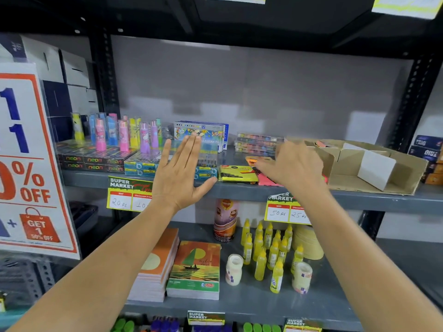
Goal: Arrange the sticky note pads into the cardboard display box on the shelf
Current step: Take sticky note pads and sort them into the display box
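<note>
Under the right hand (296, 164), fingers spread, lie light, thin sticky note pads (239, 173); pinch their edges. Left hand (178, 171) hovers flat, empty.

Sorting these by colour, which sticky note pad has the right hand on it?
The pink sticky note pad, under the right hand; the yellow pad lies untouched beside it.
</note>
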